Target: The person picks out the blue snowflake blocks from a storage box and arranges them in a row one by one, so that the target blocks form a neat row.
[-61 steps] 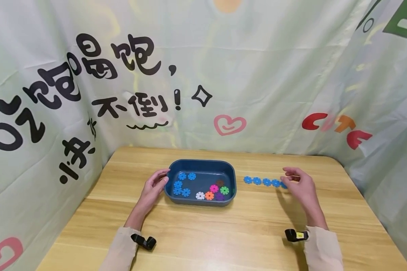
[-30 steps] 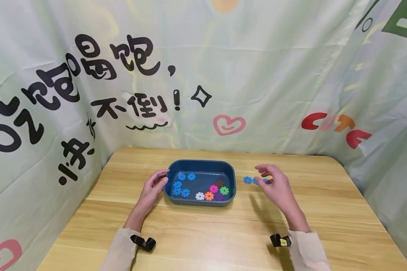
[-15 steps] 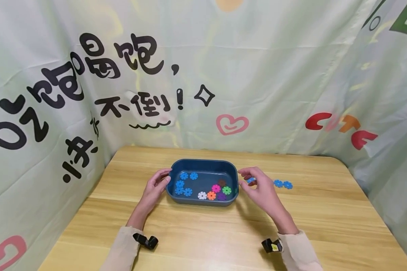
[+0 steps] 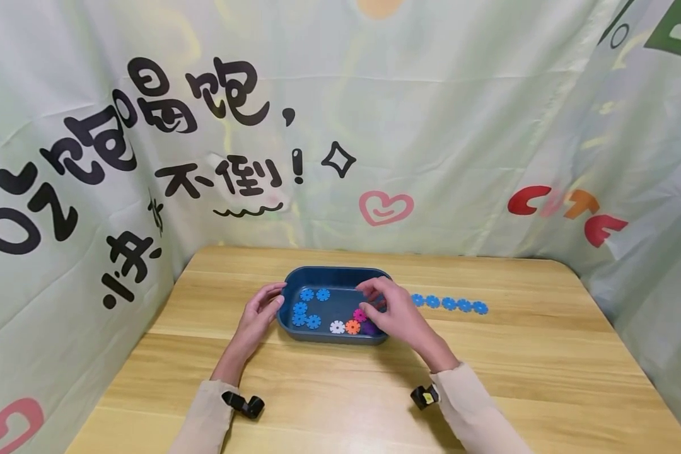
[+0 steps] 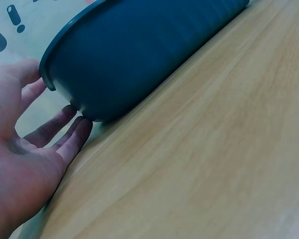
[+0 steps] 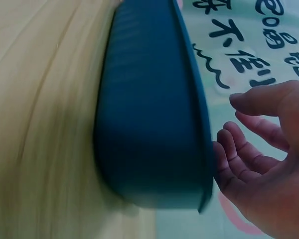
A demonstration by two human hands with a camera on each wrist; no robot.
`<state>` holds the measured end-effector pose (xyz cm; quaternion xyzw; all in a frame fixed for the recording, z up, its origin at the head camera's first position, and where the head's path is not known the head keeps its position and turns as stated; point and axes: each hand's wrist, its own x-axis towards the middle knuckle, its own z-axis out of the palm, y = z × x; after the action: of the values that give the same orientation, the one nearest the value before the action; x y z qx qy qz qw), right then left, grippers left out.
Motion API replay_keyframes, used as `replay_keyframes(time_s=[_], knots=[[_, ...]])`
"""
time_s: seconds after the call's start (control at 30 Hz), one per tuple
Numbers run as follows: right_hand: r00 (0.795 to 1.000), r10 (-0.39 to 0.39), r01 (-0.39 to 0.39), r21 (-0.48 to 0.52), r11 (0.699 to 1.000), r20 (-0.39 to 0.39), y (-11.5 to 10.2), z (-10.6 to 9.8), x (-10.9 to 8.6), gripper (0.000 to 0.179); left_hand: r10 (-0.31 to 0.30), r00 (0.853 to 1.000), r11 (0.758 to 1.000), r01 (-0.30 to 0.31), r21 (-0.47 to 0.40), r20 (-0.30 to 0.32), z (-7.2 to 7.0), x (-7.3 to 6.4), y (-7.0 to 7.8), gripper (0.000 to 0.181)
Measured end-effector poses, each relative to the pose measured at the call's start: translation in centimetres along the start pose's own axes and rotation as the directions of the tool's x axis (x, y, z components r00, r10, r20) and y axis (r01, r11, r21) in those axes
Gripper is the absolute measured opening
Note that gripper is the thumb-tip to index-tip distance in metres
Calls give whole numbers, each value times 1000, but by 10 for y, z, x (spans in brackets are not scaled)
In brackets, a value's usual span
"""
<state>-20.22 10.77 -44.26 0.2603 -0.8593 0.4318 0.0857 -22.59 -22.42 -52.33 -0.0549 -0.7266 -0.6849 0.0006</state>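
My left hand (image 4: 258,309) rests against the left end of a dark blue rectangular basin (image 4: 331,338), its thumb and fingertips touching the rim and outer wall in the left wrist view. Over the basin's right part hovers my right hand (image 4: 396,310), fingers loosely bent and nothing between them. Inside lie several blue snowflake discs (image 4: 313,322) on the left. Nearer the right hand are a white disc (image 4: 337,327), an orange disc (image 4: 352,326), a pink disc (image 4: 359,314) and a purple disc (image 4: 368,328). The right hand hides other discs there.
Right of the basin, a row of several blue snowflake discs (image 4: 449,304) lies on the wooden table (image 4: 329,391). A printed fabric curtain (image 4: 459,157) hangs behind the table and along both sides.
My right hand has moved left from the row's right end to above the basin, leaving the whole row of blue discs uncovered. My left hand has stayed at the basin's left end.
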Motion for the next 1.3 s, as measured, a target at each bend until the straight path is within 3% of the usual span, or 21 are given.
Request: replay_keyframes(time_s=[0.27,0.77,1.0,1.3], knots=[[993,24,-27,28,999,113,-4,24,13,30,-2,1000,1000,2,-17,-1,-1,0,-1,42],[954,29,-37,20,999,299,-4,62,35,26,-11,1000,999,11,-33,3,-1,2,-4,42],[928,60,-52,-34,998,367,-4,75,47,26,-9,1000,1000,9,-22,2,-2,2,-3,42],[910,51,4,-132,991,412,2,87,57,28,-6,1000,1000,7,-30,9,-2,1,-2,43]])
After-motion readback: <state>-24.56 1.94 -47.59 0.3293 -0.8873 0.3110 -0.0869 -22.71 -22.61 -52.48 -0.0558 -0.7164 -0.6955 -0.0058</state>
